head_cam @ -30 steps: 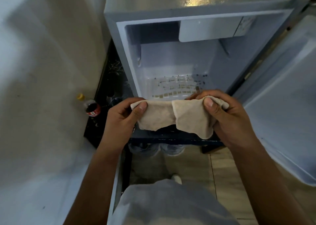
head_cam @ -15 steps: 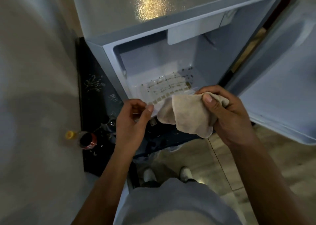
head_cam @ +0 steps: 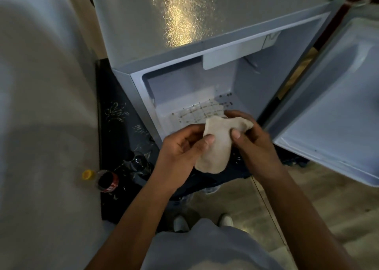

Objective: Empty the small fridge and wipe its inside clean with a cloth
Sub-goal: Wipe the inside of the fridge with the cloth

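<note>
Head view: I count one fridge [head_cam: 184, 34], one cloth [head_cam: 217, 146], two hands, and near the fridge one bottle [head_cam: 106, 180] with a yellow cap [head_cam: 88, 174]. The fridge is my landmark. Its door [head_cam: 336, 114] stands wide open at the fridge's right side. Inside the fridge I see no food and no shelf, only the bare walls and the floor [head_cam: 201, 111], which has a grid of brown stains and some dark spots toward the back right corner. At the top of the inside there is one pale flap [head_cam: 231, 55].

The cloth is beige and folded, and it hangs just in front of the fridge opening, at the lower edge. My left hand [head_cam: 182, 151] is curled, and its thumb pinches the cloth's left side. My right hand [head_cam: 254, 144] is curled too, with the thumb pressed on the cloth's right side and the other fingers wrapped behind its top. Both forearms reach forward from the lower edge of the view and meet at the cloth.

The bottle stands to the left of the fridge, low down, beside a dark stand [head_cam: 114, 126] under the fridge. It holds dark liquid and has a red label. Below the fridge front I see two shoe tips [head_cam: 180, 222] on the wooden floor.
</note>
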Tool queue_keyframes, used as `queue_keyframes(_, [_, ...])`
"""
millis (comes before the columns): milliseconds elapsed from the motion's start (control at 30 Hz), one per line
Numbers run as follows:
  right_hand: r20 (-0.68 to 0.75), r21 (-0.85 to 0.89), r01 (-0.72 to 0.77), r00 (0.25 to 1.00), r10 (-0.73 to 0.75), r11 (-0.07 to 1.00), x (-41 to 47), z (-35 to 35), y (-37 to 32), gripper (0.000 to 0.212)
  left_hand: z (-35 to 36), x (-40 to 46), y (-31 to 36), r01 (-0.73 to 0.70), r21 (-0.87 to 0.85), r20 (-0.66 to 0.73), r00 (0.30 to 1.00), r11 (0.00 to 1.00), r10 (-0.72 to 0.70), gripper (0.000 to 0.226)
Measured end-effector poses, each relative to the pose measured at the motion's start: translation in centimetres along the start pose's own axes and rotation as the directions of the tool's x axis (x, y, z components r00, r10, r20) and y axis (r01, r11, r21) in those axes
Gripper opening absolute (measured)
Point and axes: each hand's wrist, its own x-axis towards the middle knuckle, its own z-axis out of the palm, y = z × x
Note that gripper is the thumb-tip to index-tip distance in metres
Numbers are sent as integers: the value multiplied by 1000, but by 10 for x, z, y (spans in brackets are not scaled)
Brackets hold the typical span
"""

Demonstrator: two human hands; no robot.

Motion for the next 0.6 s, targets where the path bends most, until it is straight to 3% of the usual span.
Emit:
queue_keyframes(33, [38,73,-83,996,80,994,-1,-1,4,52,-1,0,5,-13,32,10,1000,999,12,19])
queue_keyframes(100, [88,57,-126,989,121,990,-3,-2,5,63,-5,-3,16,-75,182,27,997,980,71,21])
queue_keyframes(200, [153,-89,-51,986,64,995,-2,-6,-5,61,-14,-4,26,-265,546,79,961,795,266,24])
queue_keyframes(367, [245,-80,3,969,17,997,0,-9,-25,41,-20,1,50,-385,650,181,916,655,358,22])
queue_keyframes(433, [218,-84,21,976,-2,996,3,-10,-32,31,-28,7,67,-477,728,236,849,492,474,23])
queue_keyframes(500, [161,-47,-7,987,14,999,9,-15,-29,22,-38,14,85,-534,808,324,755,248,571,28])
queue_keyframes(533, [123,-12,-33,992,34,999,12,-18,-25,23,-43,17,94,-540,834,390,721,112,574,34])
queue_keyframes(600, [32,89,-122,992,120,988,22,-28,-8,32,-53,24,109,-495,862,477,724,-105,499,48])
